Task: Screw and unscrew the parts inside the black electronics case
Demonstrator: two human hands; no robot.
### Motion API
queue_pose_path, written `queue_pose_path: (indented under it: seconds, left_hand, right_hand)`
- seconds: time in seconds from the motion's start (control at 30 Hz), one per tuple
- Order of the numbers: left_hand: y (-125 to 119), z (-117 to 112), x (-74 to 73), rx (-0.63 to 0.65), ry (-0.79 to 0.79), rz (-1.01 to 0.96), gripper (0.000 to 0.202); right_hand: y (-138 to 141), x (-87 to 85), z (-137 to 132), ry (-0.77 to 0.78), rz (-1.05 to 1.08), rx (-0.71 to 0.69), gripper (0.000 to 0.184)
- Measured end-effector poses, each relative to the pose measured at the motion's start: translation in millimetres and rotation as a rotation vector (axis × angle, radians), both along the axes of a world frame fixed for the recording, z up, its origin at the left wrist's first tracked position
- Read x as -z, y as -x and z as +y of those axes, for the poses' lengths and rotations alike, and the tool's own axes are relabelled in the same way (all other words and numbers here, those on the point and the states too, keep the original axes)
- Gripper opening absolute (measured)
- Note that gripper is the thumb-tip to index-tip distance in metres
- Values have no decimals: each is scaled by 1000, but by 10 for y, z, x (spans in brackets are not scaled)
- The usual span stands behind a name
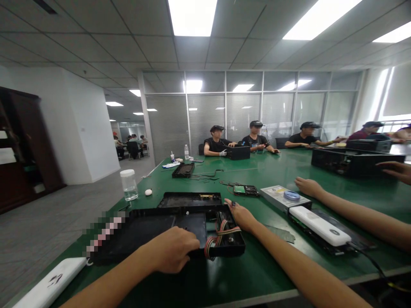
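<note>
A shallow black device casing [154, 224] lies across the green table in front of me, its open side up. My left hand [175, 250] is closed over its near edge, fingers curled and fingertips partly hidden. My right hand [242, 216] grips the casing's far right corner, with a dark ring-like item on one finger. A bundle of striped ribbon cable [221, 235] is looped in the casing's right end and hangs over the near side. Just behind stands a second black tray [189, 199] with a small brass-coloured part.
To the right, a neighbour's arm [346, 209] reaches past a silver drive box [282, 197] and a white power strip [321, 226]. A clear jar [129, 186] and a white power bank-like bar [51, 284] are left. Several people work at the far side.
</note>
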State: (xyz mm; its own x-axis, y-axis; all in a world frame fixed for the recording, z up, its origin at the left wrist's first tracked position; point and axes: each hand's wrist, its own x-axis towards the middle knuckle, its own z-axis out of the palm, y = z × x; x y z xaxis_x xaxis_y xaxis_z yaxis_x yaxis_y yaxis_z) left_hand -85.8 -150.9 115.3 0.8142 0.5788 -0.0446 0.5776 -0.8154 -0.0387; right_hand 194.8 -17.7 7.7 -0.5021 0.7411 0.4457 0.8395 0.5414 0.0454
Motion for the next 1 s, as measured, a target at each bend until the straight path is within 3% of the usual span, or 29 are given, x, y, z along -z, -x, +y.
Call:
queue_pose_path:
  seconds: [0.17,0.27,0.37,0.47,0.53,0.63,0.8,0.9,1.0]
  left_hand:
    - [-5,-47,336,-1,28,22,21]
    - [-16,123,472,-32,33,21,19]
    - [39,515,504,-113,60,-21,36]
    - [163,1054,522,-232,-133,-151,47]
    - [249,1382,567,-297,-161,-134,52]
    - [333,1668,666,-269,-44,-81,40]
    - [371,1637,726,-147,-43,-73,22]
    - [380,1532,680,-155,-51,-32,22]
    - [360,1448,633,-131,-134,-111,38]
  right_hand:
    - [-522,19,143,37,-64,325,35]
    - [-719,51,226,142,85,409,23]
    - [-703,106,284,282,436,300,31]
    - [-527,148,285,399,644,73,40]
    - [-403,154,258,397,564,-12,42]
    - [-306,137,200,349,311,27,38]
    - [-367,90,124,269,51,241,22]
    - [-398,62,109,307,74,213,27]
    - [-370,29,107,340,192,127,32]
